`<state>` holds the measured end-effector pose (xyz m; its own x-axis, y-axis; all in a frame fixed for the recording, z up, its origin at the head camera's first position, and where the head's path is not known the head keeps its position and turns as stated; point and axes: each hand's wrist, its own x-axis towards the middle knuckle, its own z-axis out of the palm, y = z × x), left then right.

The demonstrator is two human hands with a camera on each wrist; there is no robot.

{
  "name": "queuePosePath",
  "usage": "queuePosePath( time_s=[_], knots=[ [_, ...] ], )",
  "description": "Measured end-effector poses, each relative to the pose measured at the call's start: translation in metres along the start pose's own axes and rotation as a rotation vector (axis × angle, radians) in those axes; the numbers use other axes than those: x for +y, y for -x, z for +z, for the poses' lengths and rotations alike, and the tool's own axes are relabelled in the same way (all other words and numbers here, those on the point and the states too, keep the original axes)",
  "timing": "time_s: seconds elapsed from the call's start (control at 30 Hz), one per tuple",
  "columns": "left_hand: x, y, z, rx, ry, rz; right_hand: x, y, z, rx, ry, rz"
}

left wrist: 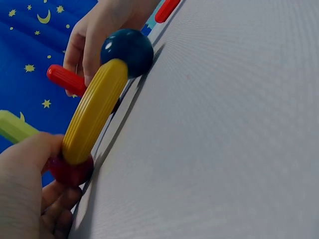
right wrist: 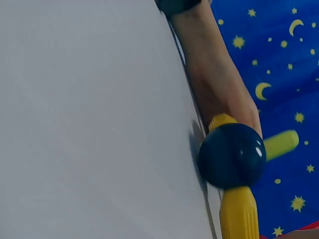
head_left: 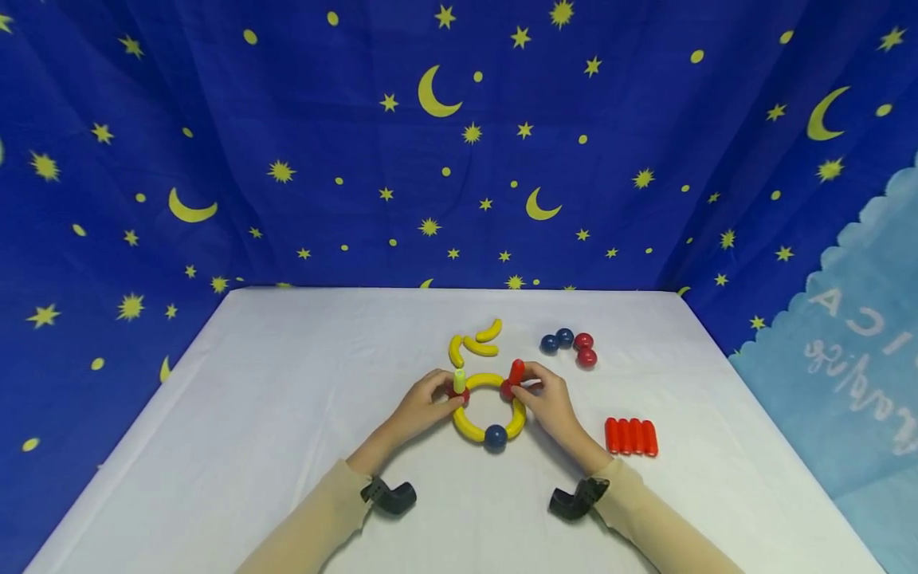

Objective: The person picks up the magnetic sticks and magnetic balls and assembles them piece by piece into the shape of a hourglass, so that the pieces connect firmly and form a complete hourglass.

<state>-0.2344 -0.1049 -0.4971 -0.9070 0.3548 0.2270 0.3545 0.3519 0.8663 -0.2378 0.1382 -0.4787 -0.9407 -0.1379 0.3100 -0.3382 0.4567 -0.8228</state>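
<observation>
curved yellow plastic rods (head_left: 469, 425), solid colour | shiny round navy balls (head_left: 496, 437) + deep red balls (head_left: 586, 358) | straight red plastic sticks (head_left: 631, 437), plus one lime stick (head_left: 460, 382) lol | plain white flat worktop (head_left: 287, 383) | royal blue fabric backdrop (head_left: 495, 151), yellow stars, moons n dots, kinda rad | pale blue scalloped cloth panel (head_left: 810, 391), white letters | beige cloth sleeves (head_left: 315, 518)

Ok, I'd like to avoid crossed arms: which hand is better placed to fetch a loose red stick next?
Probably the right hand: the loose red sticks lie close on its own side, while the left hand would have to reach across. Both are busy at the ring, so the right would first let go.
</observation>
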Motion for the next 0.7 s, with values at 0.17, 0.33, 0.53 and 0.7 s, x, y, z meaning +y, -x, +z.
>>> queuePosePath(
  time_s=[0.17, 0.33, 0.53, 0.7],
  knots=[
    [0.0, 0.001, 0.0, -0.017, 0.001, 0.034, 0.003, -0.007, -0.003, -0.023, 0.014, -0.021],
    [0.001, 0.002, 0.001, -0.024, -0.026, 0.026, 0.003, -0.002, -0.016, -0.012, 0.045, -0.019],
    [0.0, 0.001, 0.001, -0.026, -0.045, 0.062, 0.009, 0.017, -0.049, 0.129, 0.163, -0.134],
    [-0.003, 0.0, 0.001, -0.014, -0.033, 0.077, 0.018, 0.042, -0.08, 0.272, 0.309, -0.157]
  ],
)
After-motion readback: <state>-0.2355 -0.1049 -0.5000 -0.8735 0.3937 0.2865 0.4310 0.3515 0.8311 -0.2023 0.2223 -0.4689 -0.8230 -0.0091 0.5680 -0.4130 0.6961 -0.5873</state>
